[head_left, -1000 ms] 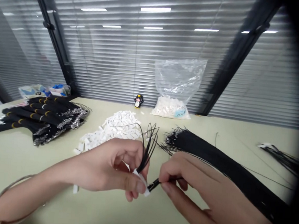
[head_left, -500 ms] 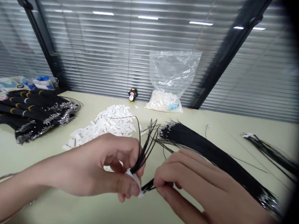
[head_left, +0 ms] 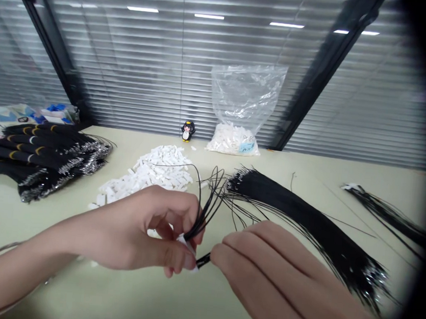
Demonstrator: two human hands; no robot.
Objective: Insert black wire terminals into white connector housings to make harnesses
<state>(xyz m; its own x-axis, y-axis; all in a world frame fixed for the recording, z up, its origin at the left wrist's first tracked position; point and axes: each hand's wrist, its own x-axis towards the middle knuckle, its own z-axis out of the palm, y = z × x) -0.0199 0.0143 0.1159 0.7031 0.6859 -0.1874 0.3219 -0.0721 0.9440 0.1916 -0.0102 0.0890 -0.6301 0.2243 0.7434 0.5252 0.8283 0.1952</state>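
"What lies at the far left?"
"Banded wire bundles (head_left: pixel 47 156) with silvery ends, on the pale table (head_left: pixel 143 301)."
"And the left hand (head_left: pixel 144 235)?"
"Its thumb and fingers pinch a white connector (head_left: pixel 187 244), held above the table in front of a white pile (head_left: pixel 156 170) of small pieces. Long black wires (head_left: pixel 199 224) fan up from its upper end."
"Behind that?"
"A penguin figurine (head_left: pixel 187 131), then a clear bag (head_left: pixel 241 107) partly filled with white pieces."
"The right hand (head_left: pixel 263 276)?"
"Fingers pressed together, closed over short black wires (head_left: pixel 203 260) at the connector's lower end; its thumb is hidden."
"Farther right?"
"A thick black bundle (head_left: pixel 290 207), then a smaller bundle (head_left: pixel 379 204), white-tipped."
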